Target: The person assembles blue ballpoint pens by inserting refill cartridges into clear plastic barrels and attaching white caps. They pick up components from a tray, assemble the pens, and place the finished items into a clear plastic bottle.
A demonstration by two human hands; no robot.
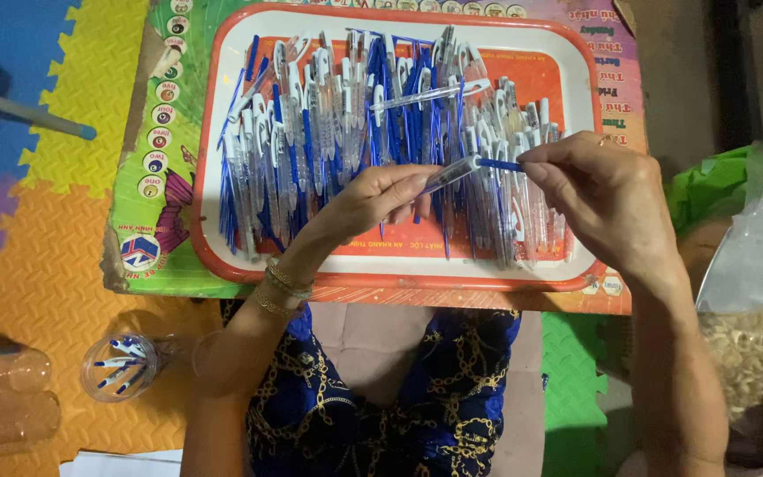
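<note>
So the left hand is pinched around a clear plastic pen barrel, a thin see-through tube held at a slight tilt just above the tray, and the right hand has its fingertips clamped on a skinny blue refill whose tip sits right at the open end of the barrel. Both hands are close together over the right-middle of the tray, which is a red plastic one with a white inner band and rounded corners. It's packed with a heap of pen parts: glossy transparent tubes, blue ink sticks, white clips, all lying roughly lengthwise in rows. The tray rests on a colourful printed board with glossy pictures, and that lies on foam puzzle mats in orange, yellow and blue with toothed edges. Down at the left there's a clear plastic cup with a few blue bits inside. Gold bangles on the left wrist.
</note>
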